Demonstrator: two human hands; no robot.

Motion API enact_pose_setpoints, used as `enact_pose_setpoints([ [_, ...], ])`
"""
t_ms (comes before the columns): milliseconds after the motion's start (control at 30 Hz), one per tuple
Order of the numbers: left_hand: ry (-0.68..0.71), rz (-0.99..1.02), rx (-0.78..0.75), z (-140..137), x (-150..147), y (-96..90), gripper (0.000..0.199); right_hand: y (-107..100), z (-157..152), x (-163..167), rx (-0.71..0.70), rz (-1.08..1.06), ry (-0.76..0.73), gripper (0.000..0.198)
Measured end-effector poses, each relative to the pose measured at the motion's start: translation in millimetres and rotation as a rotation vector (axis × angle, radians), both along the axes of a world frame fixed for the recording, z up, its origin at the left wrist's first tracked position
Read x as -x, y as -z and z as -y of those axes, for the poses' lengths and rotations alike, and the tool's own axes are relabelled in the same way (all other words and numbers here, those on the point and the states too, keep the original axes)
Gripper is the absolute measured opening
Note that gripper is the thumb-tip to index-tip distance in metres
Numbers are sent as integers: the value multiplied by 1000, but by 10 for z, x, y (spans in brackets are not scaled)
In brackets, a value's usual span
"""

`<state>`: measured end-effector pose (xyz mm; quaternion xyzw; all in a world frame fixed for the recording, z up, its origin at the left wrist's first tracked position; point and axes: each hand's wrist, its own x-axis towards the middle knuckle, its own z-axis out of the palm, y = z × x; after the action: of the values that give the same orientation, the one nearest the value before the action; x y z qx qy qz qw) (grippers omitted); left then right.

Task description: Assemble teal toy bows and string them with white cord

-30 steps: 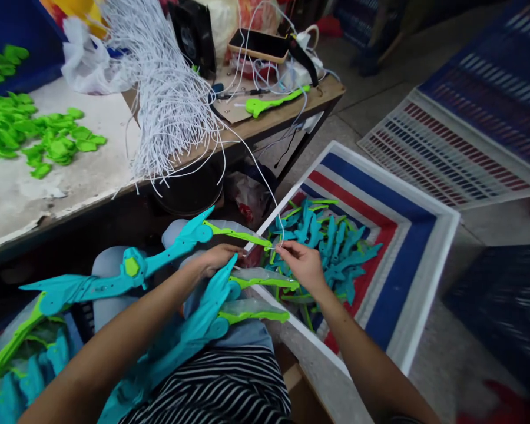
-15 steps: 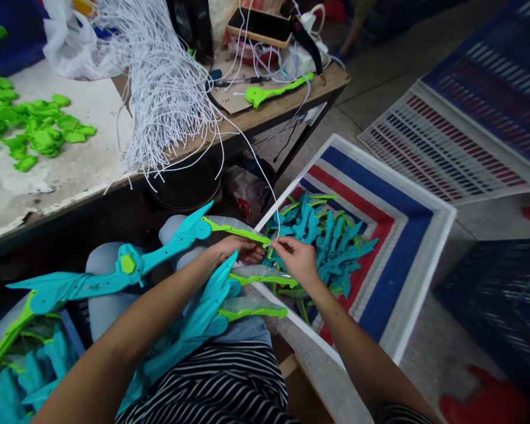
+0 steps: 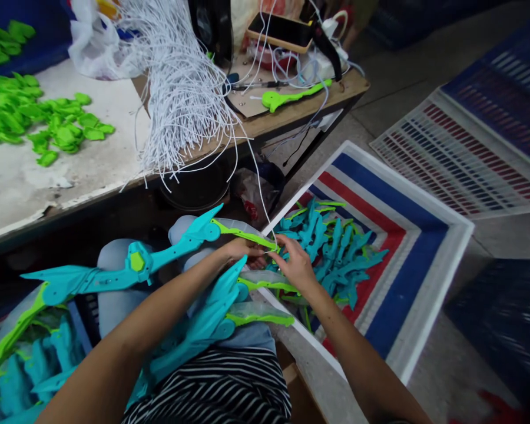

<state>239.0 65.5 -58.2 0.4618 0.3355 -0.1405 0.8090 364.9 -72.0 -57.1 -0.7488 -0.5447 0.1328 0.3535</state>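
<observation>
Beside the striped basket, the long turquoise piece lies across my knees, its green limb reaching to the basket's edge. I seem to be fastening the white cord at that limb's tip; the next move, I judge, calls for steadiness and fine pinching. My left grip looks folded on the limb behind its tip; my right grip pinches the cord, fingertips almost meeting.

A teal bow-shaped toy with lime-green arms stretched out left of the striped crate; a slim white cord curved down to its crate-side tip.
</observation>
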Motion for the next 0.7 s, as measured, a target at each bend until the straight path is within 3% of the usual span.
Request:
enact_pose_setpoints([
  [133, 47, -20, -367, -179, 381, -359, 15, -29, 45, -75, -15, 21, 37, 57],
  [233, 56, -14, -685, -340, 871, -747, 17, -39, 68, -148, -28, 41, 58, 58],
  [333, -108, -53, -651, -468, 1527, -1141, 24, -33, 66, -205, -16, 55, 86, 57],
  [400, -338, -85, -554, -509, 1980, -1357, 27, -19, 44, -231, -20, 56, 98, 59],
  [500, -806, -30, -455, -487, 2494, -1579, 23, 20, -19, -260, -41, 61, 93, 56],
  [567, -1120, 57, -431, -426, 2656, -1671, 12, 60, -72, -281, -41, 80, 77, 51],
  [600, -1257, 106, -415, -388, 2685, -1702, 17, 81, -98, -296, -37, 93, 68, 49],
  [700, -1495, 293, -290, -272, 2640, -1722, 25, 117, -181, -376, -6, 154, 45, 45],
])
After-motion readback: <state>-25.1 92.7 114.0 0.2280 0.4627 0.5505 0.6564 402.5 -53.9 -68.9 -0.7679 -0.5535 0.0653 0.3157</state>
